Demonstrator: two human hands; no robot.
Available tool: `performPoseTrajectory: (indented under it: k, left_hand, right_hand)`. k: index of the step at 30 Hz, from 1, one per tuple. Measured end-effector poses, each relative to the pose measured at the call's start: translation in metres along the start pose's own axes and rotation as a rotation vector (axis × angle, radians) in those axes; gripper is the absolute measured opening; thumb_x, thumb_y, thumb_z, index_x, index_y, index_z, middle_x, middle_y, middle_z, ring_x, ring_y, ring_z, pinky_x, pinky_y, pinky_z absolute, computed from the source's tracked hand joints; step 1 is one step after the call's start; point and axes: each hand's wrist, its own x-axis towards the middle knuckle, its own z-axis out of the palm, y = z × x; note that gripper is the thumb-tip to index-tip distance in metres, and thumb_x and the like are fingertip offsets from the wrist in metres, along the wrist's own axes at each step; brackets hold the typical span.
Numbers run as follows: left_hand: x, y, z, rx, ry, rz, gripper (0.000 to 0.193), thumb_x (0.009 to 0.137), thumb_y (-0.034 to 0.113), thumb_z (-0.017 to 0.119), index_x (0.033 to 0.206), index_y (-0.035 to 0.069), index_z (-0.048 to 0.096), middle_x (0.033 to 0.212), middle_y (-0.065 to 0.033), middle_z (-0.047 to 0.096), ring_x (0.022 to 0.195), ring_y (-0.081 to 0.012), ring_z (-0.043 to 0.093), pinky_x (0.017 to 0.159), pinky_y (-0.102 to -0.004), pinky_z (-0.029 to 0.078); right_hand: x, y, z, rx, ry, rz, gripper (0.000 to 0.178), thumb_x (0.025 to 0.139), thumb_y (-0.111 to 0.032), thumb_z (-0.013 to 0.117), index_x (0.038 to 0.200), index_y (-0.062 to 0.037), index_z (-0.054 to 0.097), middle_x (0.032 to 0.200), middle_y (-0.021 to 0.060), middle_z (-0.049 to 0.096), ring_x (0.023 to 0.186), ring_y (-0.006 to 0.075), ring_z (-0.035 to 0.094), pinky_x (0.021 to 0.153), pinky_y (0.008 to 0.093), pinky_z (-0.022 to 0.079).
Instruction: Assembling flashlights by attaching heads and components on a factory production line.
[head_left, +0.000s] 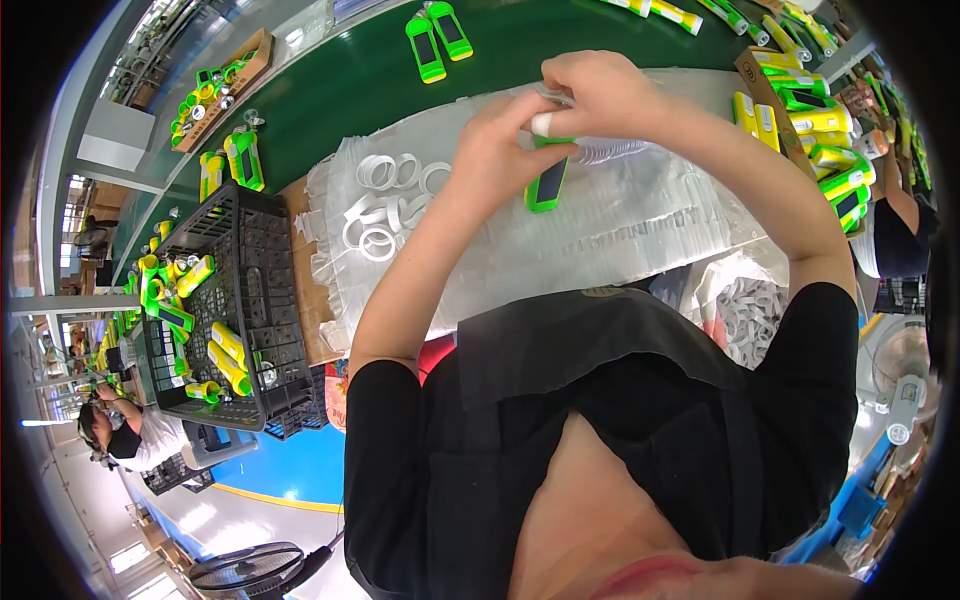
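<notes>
Two bare hands, both mine, meet over a pale, see-through layer (640, 245) spread on the green desk (350, 95). My left hand (497, 140) has its thumb and fingers clamped on a green torch (545, 190); the torch's lower end points toward me, dark panel facing up, while its top end is hidden under my grip. My right hand (605, 95) is at that hidden end, fingers curled in close, with a sliver of something clear (557, 98) showing between the two hands. Whether those right fingers are clamped on the torch or on the clear piece, I cannot tell.

Under my right wrist runs a row of clear rings (615, 151). Left of my left forearm, loose white rings (393, 213) lie on the pale layer. Ahead of me, a pair of green torches (425, 52) rests on the desk. A black crate (272, 315) at my left holds yellow and green torches, and a cardboard box (748, 70) at my right is crowded with more. Near my right elbow sit many whitish rings (750, 315) in a plastic bag.
</notes>
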Motion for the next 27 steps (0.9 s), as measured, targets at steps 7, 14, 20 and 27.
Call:
performPoseTrajectory:
  k: [7, 14, 20, 27]
  left_hand:
    - [0.001, -0.007, 0.002, -0.018, -0.034, 0.032, 0.046, 0.067, 0.016, 0.086, 0.106, 0.012, 0.062, 0.096, -0.0011, 0.069, 0.082, -0.015, 0.061, 0.07, -0.0276, 0.046]
    - [-0.015, 0.001, -0.02, -0.707, -0.349, -0.226, 0.105, 0.071, 0.024, 0.086, 0.151, 0.012, 0.02, 0.119, -0.0155, 0.06, 0.108, -0.0267, 0.06, 0.094, -0.0388, 0.048]
    - [0.004, -0.03, -0.001, -0.086, -0.323, 0.003, 0.068, 0.078, 0.018, 0.074, 0.138, 0.01, 0.044, 0.102, -0.0148, 0.068, 0.089, -0.0261, 0.068, 0.075, -0.0381, 0.053]
    - [0.114, -0.158, 0.024, 0.69, -0.221, -0.061, 0.075, 0.08, 0.057, 0.067, 0.14, 0.022, 0.041, 0.076, -0.0156, 0.063, 0.069, -0.0351, 0.065, 0.058, -0.0432, 0.051]
  right_hand:
    - [-0.008, 0.018, 0.008, 0.407, 0.119, -0.353, 0.03, 0.082, -0.027, 0.07, 0.094, -0.0023, 0.059, 0.09, 0.0073, 0.057, 0.074, 0.0208, 0.055, 0.061, 0.0324, 0.045]
    - [-0.053, 0.002, -0.018, 0.625, 0.383, -0.445, 0.035, 0.085, -0.017, 0.068, 0.113, -0.0008, 0.056, 0.09, 0.011, 0.056, 0.075, 0.0256, 0.058, 0.066, 0.0341, 0.047]
    - [-0.024, 0.036, 0.031, 0.345, 0.681, -0.314, 0.039, 0.098, -0.043, 0.037, 0.113, -0.0139, 0.059, 0.085, 0.014, 0.064, 0.074, 0.0346, 0.065, 0.063, 0.0406, 0.051]
    - [0.111, 0.151, 0.105, 0.464, 0.803, 0.425, 0.038, 0.098, -0.048, 0.04, 0.111, -0.0166, 0.058, 0.09, 0.0168, 0.068, 0.086, 0.0413, 0.064, 0.073, 0.0491, 0.05]
